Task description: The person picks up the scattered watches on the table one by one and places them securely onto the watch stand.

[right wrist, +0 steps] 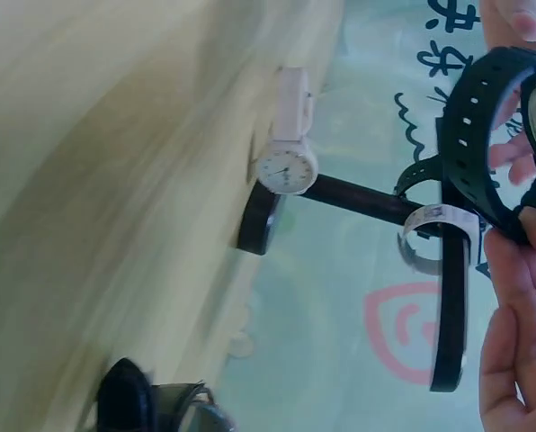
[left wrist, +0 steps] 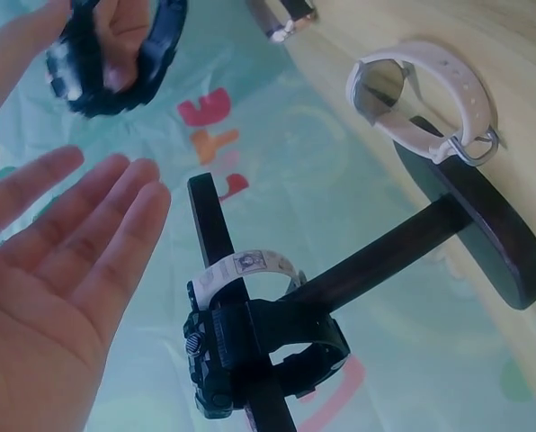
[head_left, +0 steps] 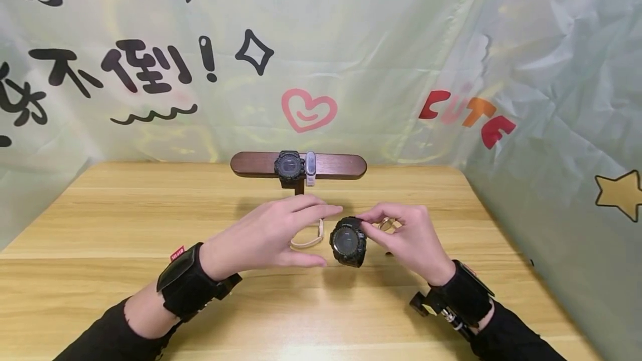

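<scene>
A black digital watch [head_left: 347, 241] hangs above the table, its round face toward the head camera. My right hand [head_left: 413, 238] pinches its strap between thumb and fingertips; the strap is bent into a loop in the right wrist view. To the watch's left, my left hand [head_left: 271, 233] is held with fingers spread and extended, apart from the watch. Behind the hands stands a dark wooden T-shaped watch stand [head_left: 341, 165]. Around its bar sit another black digital watch [head_left: 289, 166] and, beside it, a slim pale-banded fitness band [head_left: 310, 167].
A pale pink watch with a white dial [right wrist: 288, 168] lies on the table by the stand's base, mostly hidden by my left hand in the head view. Behind my right hand is another watch [head_left: 386, 224], partly covered. Printed cloth [head_left: 381, 43] hangs behind and beside the wooden table [head_left: 281, 316].
</scene>
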Demonstrator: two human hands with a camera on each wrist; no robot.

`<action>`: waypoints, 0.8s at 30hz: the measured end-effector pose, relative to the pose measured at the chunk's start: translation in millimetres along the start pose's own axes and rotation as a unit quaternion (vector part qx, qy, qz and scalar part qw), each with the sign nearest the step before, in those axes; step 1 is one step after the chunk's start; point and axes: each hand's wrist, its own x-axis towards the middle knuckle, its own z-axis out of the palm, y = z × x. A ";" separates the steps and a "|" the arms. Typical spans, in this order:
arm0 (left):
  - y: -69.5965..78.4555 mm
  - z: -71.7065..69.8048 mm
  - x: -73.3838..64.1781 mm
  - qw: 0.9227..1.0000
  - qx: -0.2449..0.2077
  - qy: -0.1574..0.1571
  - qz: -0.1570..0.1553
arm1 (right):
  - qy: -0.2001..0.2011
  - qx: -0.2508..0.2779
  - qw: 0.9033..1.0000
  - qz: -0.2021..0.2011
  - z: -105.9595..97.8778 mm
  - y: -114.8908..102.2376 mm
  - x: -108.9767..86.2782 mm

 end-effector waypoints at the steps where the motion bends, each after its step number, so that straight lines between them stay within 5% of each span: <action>1: 0.3 -0.3 0.0 1.000 0.000 0.003 -0.001 | 0.007 0.002 1.000 -0.002 -0.1 -1.1 0.9; 24: 7.5 -9.4 7.5 0.994 -0.032 0.103 -0.025 | 0.095 0.095 0.991 -0.025 11.9 -24.0 34.9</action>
